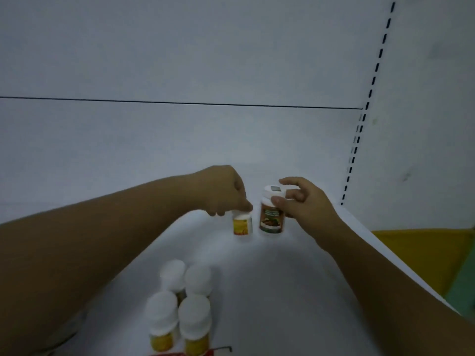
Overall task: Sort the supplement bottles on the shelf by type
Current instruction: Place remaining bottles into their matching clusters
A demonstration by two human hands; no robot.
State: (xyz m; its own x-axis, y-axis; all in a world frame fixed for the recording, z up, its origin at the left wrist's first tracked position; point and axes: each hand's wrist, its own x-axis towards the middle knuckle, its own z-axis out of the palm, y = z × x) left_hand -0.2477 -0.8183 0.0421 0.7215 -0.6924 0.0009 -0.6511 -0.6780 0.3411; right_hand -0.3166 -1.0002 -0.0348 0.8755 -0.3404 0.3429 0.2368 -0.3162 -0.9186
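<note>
Yellow bottle (242, 224): cap pinched under left hand (223, 192) fingers.
Brown bottle (272, 210): right hand (304, 201) fingers grip its cap.
Shelf (282, 291): white; four capped bottles (180, 301) nearer.

We see a white shelf (282, 278). The small bottle (242, 224) has a yellow-orange label and white cap; the taller bottle (272, 214) a brown-and-green label, white cap. Four near bottles (180, 304) show white caps, yellow labels.
</note>
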